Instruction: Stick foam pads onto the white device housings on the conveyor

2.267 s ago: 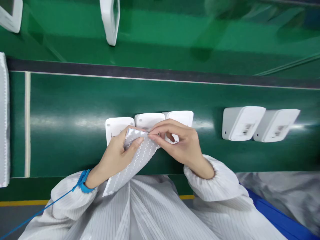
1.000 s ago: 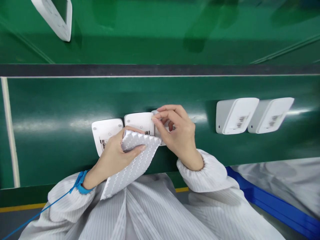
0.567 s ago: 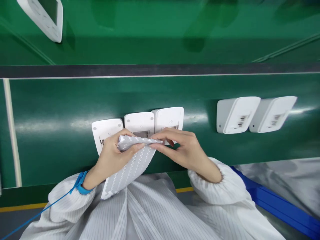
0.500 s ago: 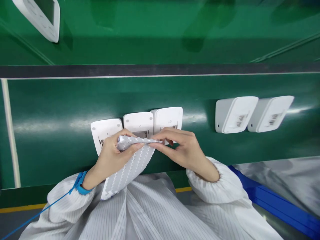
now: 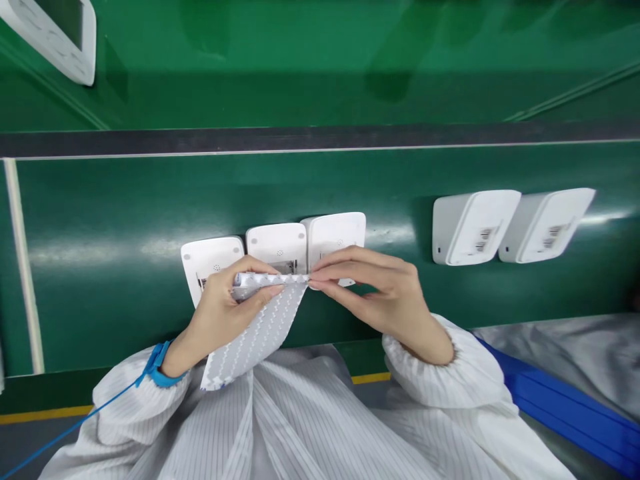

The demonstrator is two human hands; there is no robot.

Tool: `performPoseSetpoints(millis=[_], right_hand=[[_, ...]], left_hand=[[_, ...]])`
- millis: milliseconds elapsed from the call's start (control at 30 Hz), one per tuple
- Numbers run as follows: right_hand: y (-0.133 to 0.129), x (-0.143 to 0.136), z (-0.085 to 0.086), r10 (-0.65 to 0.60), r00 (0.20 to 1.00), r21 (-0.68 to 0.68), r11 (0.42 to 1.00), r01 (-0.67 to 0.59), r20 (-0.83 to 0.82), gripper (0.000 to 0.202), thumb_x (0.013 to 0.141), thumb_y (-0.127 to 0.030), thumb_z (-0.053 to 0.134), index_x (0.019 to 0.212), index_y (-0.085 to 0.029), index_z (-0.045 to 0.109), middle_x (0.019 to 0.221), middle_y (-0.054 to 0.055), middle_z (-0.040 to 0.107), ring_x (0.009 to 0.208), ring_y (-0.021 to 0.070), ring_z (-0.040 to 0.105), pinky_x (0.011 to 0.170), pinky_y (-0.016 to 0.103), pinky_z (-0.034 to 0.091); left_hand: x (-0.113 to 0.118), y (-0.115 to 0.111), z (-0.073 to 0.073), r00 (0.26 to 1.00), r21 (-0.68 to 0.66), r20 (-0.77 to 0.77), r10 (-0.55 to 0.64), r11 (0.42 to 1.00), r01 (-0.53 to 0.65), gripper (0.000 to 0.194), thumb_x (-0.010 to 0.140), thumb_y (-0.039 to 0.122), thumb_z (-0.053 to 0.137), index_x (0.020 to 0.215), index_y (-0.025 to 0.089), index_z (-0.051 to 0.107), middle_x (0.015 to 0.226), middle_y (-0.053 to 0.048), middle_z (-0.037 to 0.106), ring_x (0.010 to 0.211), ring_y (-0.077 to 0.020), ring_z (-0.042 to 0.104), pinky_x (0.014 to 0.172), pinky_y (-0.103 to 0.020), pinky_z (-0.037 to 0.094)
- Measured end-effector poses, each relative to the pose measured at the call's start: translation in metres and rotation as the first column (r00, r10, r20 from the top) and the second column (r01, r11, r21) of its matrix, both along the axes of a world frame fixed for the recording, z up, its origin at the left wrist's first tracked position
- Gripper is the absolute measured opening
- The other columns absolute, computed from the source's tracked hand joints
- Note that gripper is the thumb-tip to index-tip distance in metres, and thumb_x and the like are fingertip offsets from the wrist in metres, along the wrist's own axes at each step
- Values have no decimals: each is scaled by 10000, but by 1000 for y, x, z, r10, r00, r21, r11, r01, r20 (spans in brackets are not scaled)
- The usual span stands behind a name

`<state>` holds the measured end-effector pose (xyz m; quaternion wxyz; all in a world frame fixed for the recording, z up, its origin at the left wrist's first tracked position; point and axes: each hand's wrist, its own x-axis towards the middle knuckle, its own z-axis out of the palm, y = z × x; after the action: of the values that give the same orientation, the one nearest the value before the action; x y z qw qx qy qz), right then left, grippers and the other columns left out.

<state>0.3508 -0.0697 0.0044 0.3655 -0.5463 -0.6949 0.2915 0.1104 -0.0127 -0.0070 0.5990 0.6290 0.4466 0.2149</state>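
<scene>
My left hand (image 5: 219, 307) grips a grey sticker sheet (image 5: 257, 340) with rows of small white pieces, thumb on top and fingers behind. The sheet's upper edge is folded over, and its lower part hangs toward my gown. At the right end of the fold, my right hand (image 5: 385, 287) pinches the edge between thumb and fingertips; whether a loose piece is there is too small to tell. Just beyond my hands lie three white plastic devices side by side: the left one (image 5: 213, 252), the middle one (image 5: 275, 239) and the right one (image 5: 334, 230). My hands and the sheet partly cover them.
Two more white devices with printed labels, a nearer one (image 5: 483, 227) and a farther one (image 5: 557, 223), lie to the right on the green bench (image 5: 125, 200). A white device with a screen (image 5: 55, 37) is at the upper left. A blue bin edge (image 5: 565, 407) shows lower right.
My right hand has moved slightly right and its fingers have straightened at the sheet's corner. The folded upper edge is now straighter and flatter. The device with the screen has shifted left.
</scene>
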Motion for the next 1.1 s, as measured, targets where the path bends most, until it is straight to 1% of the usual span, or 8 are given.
performPoseSetpoints(millis=[100,167,300,367,567,933,1033,1100], right_hand=[[-5,-3,-3,-8,982,197,980,-30,188,144,933,-155,769,963,-293,800,995,4,825,781,189,771,654,344,649],[-5,-5,-5,-75,974,280,960,12,216,156,914,-138,783,962,-287,788,963,4,827,740,186,760,617,338,630],[6,-7,-11,-349,934,94,935,342,78,51,961,-229,740,927,-257,766,965,45,800,753,185,722,548,315,562],[13,-7,-16,-414,909,3,910,415,53,107,979,-303,716,905,-240,760,1044,66,775,726,169,683,527,308,532],[23,-6,-25,-414,906,-4,910,416,92,118,980,-293,695,900,-217,738,1104,72,719,670,127,610,529,292,492],[27,-5,-11,-339,882,18,936,353,327,148,999,-263,652,857,-219,657,1139,69,742,768,167,691,546,307,481],[26,-1,-11,-425,875,43,903,427,232,198,911,-318,785,786,-224,664,1111,83,741,895,225,711,541,313,493],[22,-1,-10,-398,911,-18,915,402,106,149,877,-320,830,842,-223,723,1138,87,739,822,197,699,528,311,502]], left_hand=[[0,0,0,999,-8,-28,16,1000,-16,74,933,279,773,978,247,724,868,11,748,754,-167,693,659,-280,537],[0,0,0,999,-18,-33,31,999,-32,103,925,293,779,990,246,715,888,10,751,779,-173,702,689,-285,551],[1,1,-1,998,-12,-65,14,1000,-14,138,925,314,776,1026,247,709,953,1,759,876,-200,722,769,-310,569],[1,1,-2,996,-9,-84,3,1000,-4,144,928,322,770,1032,246,705,959,-2,758,874,-205,721,754,-313,566],[-1,2,-2,997,-8,-80,-2,1000,1,137,937,304,759,1046,248,698,978,-1,754,905,-206,721,801,-320,568],[0,3,-2,996,-10,-86,-5,1000,5,163,933,316,764,1064,251,692,1012,-14,760,958,-235,727,852,-357,573],[-2,1,-3,998,-21,-67,-2,1000,1,166,938,315,763,1074,255,688,1018,-9,758,951,-224,727,840,-344,570],[-3,1,-4,999,-26,-53,-4,1000,2,164,944,310,761,1081,259,687,1027,-5,756,959,-214,725,836,-330,564]])
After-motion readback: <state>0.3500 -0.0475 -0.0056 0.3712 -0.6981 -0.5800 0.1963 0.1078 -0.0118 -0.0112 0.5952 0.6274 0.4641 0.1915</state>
